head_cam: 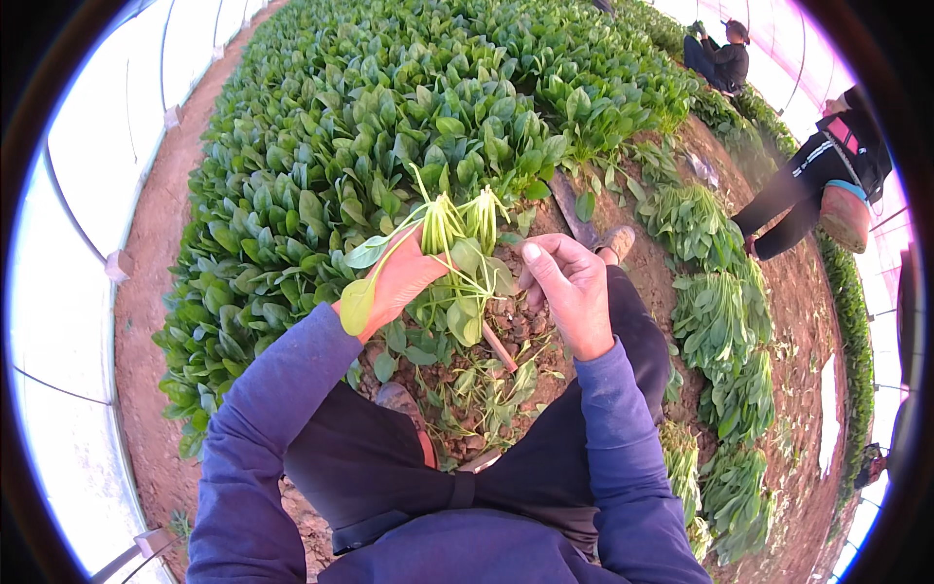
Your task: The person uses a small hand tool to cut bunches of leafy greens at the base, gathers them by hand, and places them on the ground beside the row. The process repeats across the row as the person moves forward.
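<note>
My left hand (pixel 398 281) is closed around a bunch of spinach (pixel 444 226), its pale cut stems pointing up and its leaves hanging below. A second tuft of stems stands close beside the first. One yellowish leaf (pixel 357 306) droops over my left wrist. My right hand (pixel 562 285) is just right of the bunch, thumb and fingertips drawn together near the hanging leaves; whether something thin lies between them cannot be made out. Beneath the bunch, a wooden handle (pixel 500 347) shows on the soil, its other end hidden by leaves.
Standing spinach plants (pixel 328 146) fill the bed ahead and left. Loose leaves (pixel 496 394) lie between my feet. Cut spinach bunches (pixel 719 314) are laid in a row at right. One person (pixel 722 58) sits farther off; another person (pixel 817 168) bends near a bucket (pixel 844 215).
</note>
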The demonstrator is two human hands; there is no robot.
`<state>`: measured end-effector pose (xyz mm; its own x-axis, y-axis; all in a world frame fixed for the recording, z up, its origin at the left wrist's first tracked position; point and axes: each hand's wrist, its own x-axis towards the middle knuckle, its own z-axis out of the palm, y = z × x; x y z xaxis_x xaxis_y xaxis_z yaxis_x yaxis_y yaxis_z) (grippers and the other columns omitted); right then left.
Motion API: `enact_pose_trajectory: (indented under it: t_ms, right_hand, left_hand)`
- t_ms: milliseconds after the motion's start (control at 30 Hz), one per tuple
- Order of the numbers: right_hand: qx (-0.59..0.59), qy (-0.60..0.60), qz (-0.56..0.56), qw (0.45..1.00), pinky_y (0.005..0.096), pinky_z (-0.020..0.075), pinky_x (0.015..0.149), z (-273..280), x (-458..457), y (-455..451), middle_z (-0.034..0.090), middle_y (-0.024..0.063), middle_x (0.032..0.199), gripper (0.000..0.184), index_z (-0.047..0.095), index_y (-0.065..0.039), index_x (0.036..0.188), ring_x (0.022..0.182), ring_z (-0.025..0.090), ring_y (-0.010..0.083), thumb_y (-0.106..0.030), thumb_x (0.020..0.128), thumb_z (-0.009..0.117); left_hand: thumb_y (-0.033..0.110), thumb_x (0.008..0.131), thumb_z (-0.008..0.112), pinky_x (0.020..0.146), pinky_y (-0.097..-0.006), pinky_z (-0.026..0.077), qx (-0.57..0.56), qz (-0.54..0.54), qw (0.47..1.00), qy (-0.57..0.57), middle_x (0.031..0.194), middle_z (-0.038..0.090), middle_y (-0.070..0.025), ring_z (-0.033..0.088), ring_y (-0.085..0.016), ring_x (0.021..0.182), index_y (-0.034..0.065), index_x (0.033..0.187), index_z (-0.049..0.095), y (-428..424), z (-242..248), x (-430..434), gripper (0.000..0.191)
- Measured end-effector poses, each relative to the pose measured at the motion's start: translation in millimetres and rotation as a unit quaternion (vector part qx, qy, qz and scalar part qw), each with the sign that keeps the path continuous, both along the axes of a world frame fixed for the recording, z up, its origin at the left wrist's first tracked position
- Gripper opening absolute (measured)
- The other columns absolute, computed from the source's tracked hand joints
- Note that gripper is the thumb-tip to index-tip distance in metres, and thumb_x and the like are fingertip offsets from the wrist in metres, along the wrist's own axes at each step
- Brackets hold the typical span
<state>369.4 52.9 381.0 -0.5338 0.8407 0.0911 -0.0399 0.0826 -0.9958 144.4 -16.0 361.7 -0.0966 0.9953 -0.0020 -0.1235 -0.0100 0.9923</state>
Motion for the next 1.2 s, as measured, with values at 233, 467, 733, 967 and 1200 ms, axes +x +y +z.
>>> enact_pose_trajectory:
  t_ms: [233, 467, 733, 967, 1200]
  right_hand:
    - [0.300, -0.067, -0.060, 0.950, 0.0223, 0.0410, 0.058, 8.1, -28.2, -11.9, 0.061, -0.0016, 0.085, 0.023, 0.076, -0.004, 0.110, 0.064, 0.049, 0.0059, -0.006, 0.087, 0.082]
    - [0.440, -0.092, -0.086, 0.889, 0.0292, 0.0535, 0.059, -2.7, -37.8, -7.8, 0.070, 0.0061, 0.088, 0.022, 0.076, -0.004, 0.109, 0.063, 0.064, 0.0139, -0.006, 0.087, 0.079]
    - [0.140, 0.000, -0.070, 0.988, 0.0218, 0.0495, 0.058, -6.1, -31.7, -5.5, 0.068, 0.0014, 0.087, 0.003, 0.063, -0.003, 0.102, 0.068, 0.062, 0.0047, -0.004, 0.100, 0.060]
    - [0.154, -0.032, -0.014, 0.987, 0.0252, 0.0497, 0.066, 10.0, -26.6, 16.4, 0.067, -0.0005, 0.087, 0.027, 0.074, 0.002, 0.114, 0.073, 0.059, 0.0072, -0.021, 0.100, 0.074]
    - [0.112, -0.044, 0.032, 0.992, 0.0237, 0.0446, 0.070, 7.9, -37.9, 27.3, 0.068, 0.0005, 0.087, 0.017, 0.078, 0.001, 0.099, 0.078, 0.057, 0.0063, -0.016, 0.095, 0.077]
  left_hand:
    - [0.019, 0.093, 0.081, 0.096, -0.0310, 0.052, 0.020, -0.023, 0.997, 0.074, 0.123, 0.067, -0.0031, 0.062, -0.011, 0.112, 0.0028, 0.137, 0.058, 2.7, -9.3, 2.6, 0.052]
    - [0.009, 0.092, 0.074, 0.096, -0.0350, 0.054, 0.082, 0.024, 0.935, 0.344, 0.121, 0.070, -0.0104, 0.068, -0.018, 0.110, 0.0028, 0.134, 0.062, -1.0, -22.2, 6.3, 0.044]
    - [0.012, 0.086, 0.079, 0.088, -0.0362, 0.055, 0.128, 0.051, 0.951, 0.275, 0.107, 0.073, -0.0138, 0.069, -0.026, 0.095, 0.0021, 0.123, 0.065, 2.1, -22.5, 17.3, 0.041]
    - [0.019, 0.084, 0.079, 0.088, -0.0412, 0.057, 0.128, 0.072, 0.879, 0.453, 0.105, 0.073, -0.0148, 0.071, -0.034, 0.100, 0.0082, 0.121, 0.068, -3.5, -27.9, 11.5, 0.041]
    - [0.021, 0.081, 0.079, 0.087, -0.0438, 0.057, 0.089, 0.051, 0.879, 0.466, 0.104, 0.072, -0.0158, 0.070, -0.036, 0.099, 0.0089, 0.121, 0.066, -2.3, -31.8, 7.3, 0.044]
